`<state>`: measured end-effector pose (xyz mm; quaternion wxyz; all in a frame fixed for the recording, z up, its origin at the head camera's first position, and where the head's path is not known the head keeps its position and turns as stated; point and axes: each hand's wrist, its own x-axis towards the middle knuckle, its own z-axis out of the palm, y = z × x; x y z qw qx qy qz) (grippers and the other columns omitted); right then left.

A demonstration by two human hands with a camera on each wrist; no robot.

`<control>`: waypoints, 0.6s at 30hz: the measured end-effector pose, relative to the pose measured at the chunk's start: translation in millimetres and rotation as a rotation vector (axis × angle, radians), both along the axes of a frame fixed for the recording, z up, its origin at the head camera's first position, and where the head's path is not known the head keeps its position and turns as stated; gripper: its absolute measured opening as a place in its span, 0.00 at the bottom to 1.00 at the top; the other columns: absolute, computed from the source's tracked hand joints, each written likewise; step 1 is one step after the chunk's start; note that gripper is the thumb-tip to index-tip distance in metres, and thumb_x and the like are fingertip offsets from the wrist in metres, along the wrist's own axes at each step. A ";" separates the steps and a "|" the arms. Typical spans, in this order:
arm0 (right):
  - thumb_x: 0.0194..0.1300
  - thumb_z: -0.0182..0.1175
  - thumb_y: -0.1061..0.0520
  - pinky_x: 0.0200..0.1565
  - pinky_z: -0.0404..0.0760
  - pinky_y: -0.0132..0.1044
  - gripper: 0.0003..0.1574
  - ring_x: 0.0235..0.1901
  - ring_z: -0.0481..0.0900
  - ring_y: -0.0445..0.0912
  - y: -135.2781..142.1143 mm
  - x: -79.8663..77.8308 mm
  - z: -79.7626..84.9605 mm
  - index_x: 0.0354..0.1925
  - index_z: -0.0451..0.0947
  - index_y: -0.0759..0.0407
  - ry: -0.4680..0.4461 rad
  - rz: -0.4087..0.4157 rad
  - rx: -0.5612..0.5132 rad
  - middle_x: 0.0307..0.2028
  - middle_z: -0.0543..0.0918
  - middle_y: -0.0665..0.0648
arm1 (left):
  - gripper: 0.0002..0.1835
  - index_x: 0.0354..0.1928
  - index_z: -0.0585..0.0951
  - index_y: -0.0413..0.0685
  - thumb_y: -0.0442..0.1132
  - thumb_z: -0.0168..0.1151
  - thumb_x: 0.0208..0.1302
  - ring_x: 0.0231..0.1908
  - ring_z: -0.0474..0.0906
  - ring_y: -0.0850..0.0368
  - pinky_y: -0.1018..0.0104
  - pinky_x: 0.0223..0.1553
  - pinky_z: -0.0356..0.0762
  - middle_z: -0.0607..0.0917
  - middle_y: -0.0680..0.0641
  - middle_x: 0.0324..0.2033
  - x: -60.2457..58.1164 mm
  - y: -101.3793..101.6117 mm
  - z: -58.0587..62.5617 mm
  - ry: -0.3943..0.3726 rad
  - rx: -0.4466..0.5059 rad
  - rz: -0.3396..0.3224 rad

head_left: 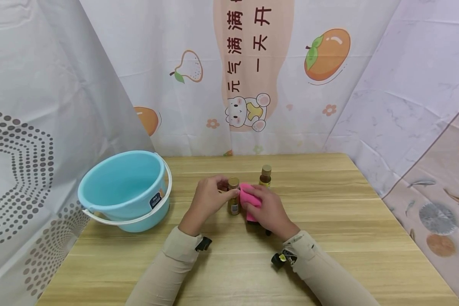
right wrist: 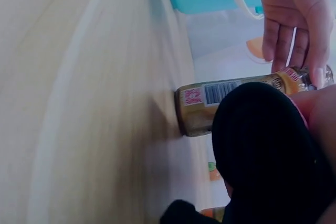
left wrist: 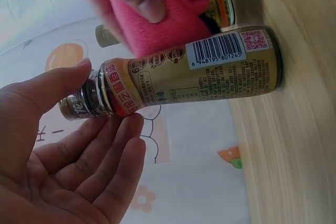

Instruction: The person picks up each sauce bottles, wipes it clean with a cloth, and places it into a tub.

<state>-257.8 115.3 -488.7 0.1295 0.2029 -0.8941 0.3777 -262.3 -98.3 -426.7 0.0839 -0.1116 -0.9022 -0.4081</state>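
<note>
A glass sesame oil bottle (head_left: 234, 207) with a gold label and barcode stands upright on the table. My left hand (head_left: 211, 193) holds it by the neck, thumb on one side and fingers on the other, as the left wrist view shows. With my right hand (head_left: 269, 208) I grip a bunched pink cloth (left wrist: 173, 22), pressed against the bottle's side. A dark rounded piece (right wrist: 257, 140) by the right hand hides much of the bottle in the right wrist view; I cannot tell what it is. Behind the right hand stands a second capped bottle (head_left: 265, 176).
To the left stands a light blue bucket (head_left: 122, 212) with its white handle (head_left: 170, 182) hanging down in front. The wooden table (head_left: 329, 263) ends at a printed curtain (head_left: 191, 110) at the back. Black wrist cameras sit on both cuffs.
</note>
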 end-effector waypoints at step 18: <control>0.65 0.74 0.53 0.50 0.88 0.48 0.28 0.60 0.82 0.58 -2.2 4.7 10.3 0.63 0.84 0.49 0.167 -0.004 -0.141 0.66 0.79 0.61 | 0.09 0.39 0.89 0.57 0.49 0.76 0.61 0.42 0.90 0.52 0.57 0.39 0.88 0.90 0.57 0.33 0.7 0.3 -0.1 0.014 -0.002 -0.041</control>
